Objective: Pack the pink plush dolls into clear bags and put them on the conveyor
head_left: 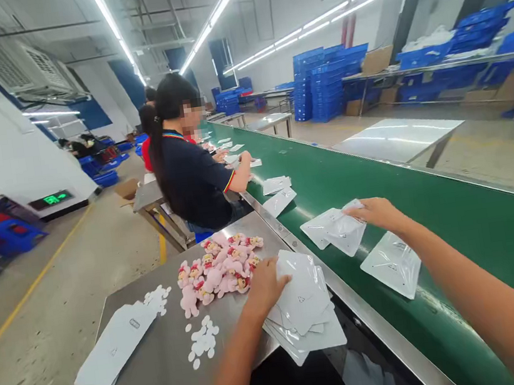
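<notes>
White pouch stack (299, 300): fanned out at the near right corner of the steel table (161, 363), jutting past its edge.
Left hand (267, 286): clamps the stack's left side, thumb on the top face; cannot tell the placing of the hidden fingertips.
White discs (202, 343): loose on the tabletop, left of the left hand; more near the flat packets (114, 350).
Plush toys (221, 279): pink, red and yellow, heaped just beyond the left hand.
Right hand (377, 211): pinches a single pouch (348, 234) by its upper corner, thumb and fingers drawn together.
Held pouch: above the green belt (456, 198), overlapping a second pouch (317, 230); another (393, 269) beside the right forearm.
Co-worker (197, 188): in a dark shirt with striped trim, arms reaching to the belt's edge.
Crates (328, 82): blue, stacked across the room.
Tube lights (221, 8): in long rows overhead.
</notes>
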Demonstrator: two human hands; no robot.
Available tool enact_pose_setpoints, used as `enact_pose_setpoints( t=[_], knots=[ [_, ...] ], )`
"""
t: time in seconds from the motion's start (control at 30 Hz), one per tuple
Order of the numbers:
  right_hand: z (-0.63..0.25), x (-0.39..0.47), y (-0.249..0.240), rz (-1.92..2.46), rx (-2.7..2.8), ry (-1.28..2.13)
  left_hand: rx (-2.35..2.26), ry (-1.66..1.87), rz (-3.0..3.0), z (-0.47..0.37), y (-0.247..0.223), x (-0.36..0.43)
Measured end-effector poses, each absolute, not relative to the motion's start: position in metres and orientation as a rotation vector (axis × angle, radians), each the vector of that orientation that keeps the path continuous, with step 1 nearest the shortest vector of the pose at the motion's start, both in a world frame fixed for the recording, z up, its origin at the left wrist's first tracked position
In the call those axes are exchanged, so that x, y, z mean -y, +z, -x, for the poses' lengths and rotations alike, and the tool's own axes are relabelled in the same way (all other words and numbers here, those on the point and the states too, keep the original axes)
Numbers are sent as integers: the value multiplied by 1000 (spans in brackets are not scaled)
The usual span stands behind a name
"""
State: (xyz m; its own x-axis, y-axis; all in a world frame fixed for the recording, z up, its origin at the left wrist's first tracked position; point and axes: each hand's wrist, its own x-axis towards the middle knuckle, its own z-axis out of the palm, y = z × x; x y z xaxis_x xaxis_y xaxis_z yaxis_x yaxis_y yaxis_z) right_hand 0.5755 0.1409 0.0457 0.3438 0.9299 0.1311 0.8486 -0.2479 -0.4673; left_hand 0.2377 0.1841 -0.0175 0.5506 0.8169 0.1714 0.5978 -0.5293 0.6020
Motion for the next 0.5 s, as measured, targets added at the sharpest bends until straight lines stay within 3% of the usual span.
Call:
enact_pose_setpoints(
  t=[0.1, 0.2, 0.3, 0.4, 0.5],
  knots=[
    [-596, -151, 26, 2408, 1518, 442, -1230, 555, -2368, -248, -35, -187],
    [-587, -148, 19, 2484, 1429, 107, -1226, 536, -2408, -254, -43, -197],
    [-539, -144, 13, 2117, 1675, -70, -1171, 567, -2432, -255, -44, -205],
    [-475, -150, 4, 1639, 2000, 281, -1113, 647, -2438, -255, -38, -205],
    [-429, -162, -1, 1511, 2017, 481, -1073, 735, -2417, -250, -28, -202]
  ],
)
